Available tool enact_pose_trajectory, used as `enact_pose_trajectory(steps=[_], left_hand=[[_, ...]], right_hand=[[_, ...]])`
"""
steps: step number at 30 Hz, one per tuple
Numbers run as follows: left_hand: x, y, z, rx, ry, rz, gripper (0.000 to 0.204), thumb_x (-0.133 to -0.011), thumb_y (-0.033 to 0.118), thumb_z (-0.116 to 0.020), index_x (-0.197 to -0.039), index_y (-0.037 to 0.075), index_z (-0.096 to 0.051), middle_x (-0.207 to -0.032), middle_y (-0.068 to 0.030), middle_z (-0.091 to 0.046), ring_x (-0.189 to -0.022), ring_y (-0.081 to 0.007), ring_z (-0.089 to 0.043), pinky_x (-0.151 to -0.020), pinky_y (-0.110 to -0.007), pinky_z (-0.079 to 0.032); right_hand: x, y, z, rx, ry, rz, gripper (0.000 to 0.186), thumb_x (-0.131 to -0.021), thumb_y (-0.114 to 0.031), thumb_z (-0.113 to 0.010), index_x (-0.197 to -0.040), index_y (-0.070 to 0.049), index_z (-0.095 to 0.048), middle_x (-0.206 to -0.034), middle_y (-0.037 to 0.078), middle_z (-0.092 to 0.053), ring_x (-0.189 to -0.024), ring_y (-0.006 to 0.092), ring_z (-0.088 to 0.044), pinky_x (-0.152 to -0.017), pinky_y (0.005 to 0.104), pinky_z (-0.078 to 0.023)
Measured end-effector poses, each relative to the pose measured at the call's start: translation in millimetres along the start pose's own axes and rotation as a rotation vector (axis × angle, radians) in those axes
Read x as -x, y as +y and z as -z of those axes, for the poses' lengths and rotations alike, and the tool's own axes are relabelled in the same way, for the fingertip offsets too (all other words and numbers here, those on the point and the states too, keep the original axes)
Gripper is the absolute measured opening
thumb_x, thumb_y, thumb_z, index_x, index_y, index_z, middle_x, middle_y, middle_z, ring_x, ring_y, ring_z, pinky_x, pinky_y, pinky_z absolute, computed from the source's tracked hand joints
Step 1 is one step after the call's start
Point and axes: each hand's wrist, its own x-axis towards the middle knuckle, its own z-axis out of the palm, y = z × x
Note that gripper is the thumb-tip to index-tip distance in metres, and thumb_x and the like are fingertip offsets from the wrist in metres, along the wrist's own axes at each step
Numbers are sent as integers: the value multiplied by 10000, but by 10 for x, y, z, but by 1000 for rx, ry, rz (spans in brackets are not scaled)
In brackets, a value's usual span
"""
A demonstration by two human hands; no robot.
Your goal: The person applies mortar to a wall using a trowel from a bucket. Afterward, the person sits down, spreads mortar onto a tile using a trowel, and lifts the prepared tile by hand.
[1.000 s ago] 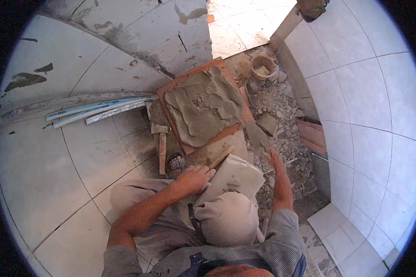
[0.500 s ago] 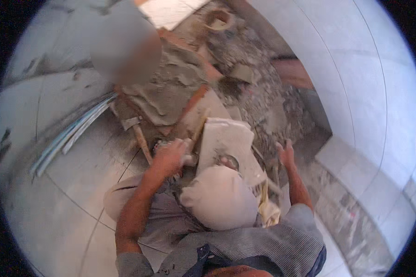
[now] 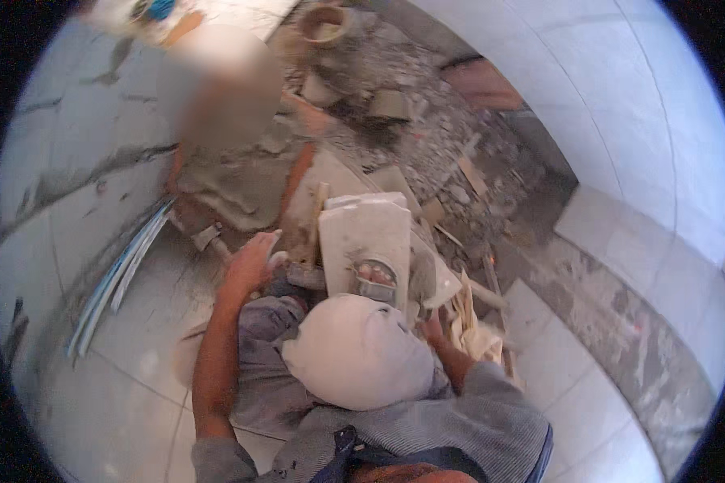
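Note:
A pale tile (image 3: 340, 241) with a hole cut in it stands tilted in front of me, and toe-like pinkish shapes show through the hole. My right hand (image 3: 433, 324) is low by the tile's right edge. Its fingers are mostly hidden. To the left of the tile, my left hand (image 3: 254, 259) is raised with thumb and fingers apart and nothing in it. A hammer (image 3: 208, 237) lies just beyond it. A smooth white rounded shape (image 3: 358, 354) covers the space between my forearms, and I cannot make out what it is.
Grey mortar (image 3: 237, 181) fills an orange-brown tray beyond my left hand; a blurred person is beside it. Rubble (image 3: 451, 145) and a round bucket (image 3: 324, 26) lie farther off. Thin blue-white strips (image 3: 125, 274) rest at left. A crumpled yellowish cloth (image 3: 477, 334) lies at right.
My right hand has come down and inward from open air to the tile's right edge. My left hand has moved a little left. The whole view has shifted.

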Motion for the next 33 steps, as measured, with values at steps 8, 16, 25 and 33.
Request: enact_pose_trajectory(steps=[8,16,25,33], left_hand=[[-302,-186,-497,14,-308,120,320,-826,330,-525,-867,20,-594,-920,-187,-599,-879,-360,-572,-748,-446,-440],[-104,-979,-1222,240,-60,417,266,-771,214,-520,-936,5,-524,-907,-211,-593,-874,-384,-567,-752,-451,-439],[-489,-1439,-1775,801,365,757,369,-798,282,-510,-1036,0,-503,-935,-186,-581,-843,-340,-570,-754,-456,-434],[-815,-1185,-1914,1499,655,906,539,-814,242,-512,-1260,-31,-381,-1211,-229,-462,-1101,-325,-466,-880,-441,-405]], right_hand=[[-241,345,540,359,-357,89,334,-821,-355,-483,-811,-43,-601,-767,170,-590,-705,306,-577,-621,415,-453],[-2222,-1916,2255,366,-88,423,446,-830,-234,-543,-1201,-14,-431,-1090,196,-537,-1040,298,-514,-885,402,-391],[-4075,-4074,1395,266,-144,784,380,-873,-264,-479,-1133,13,-501,-1076,235,-551,-1016,379,-518,-848,393,-408],[-4368,-4375,823,270,-51,697,343,-887,-207,-411,-1089,61,-481,-906,280,-536,-917,437,-513,-760,462,-415]])
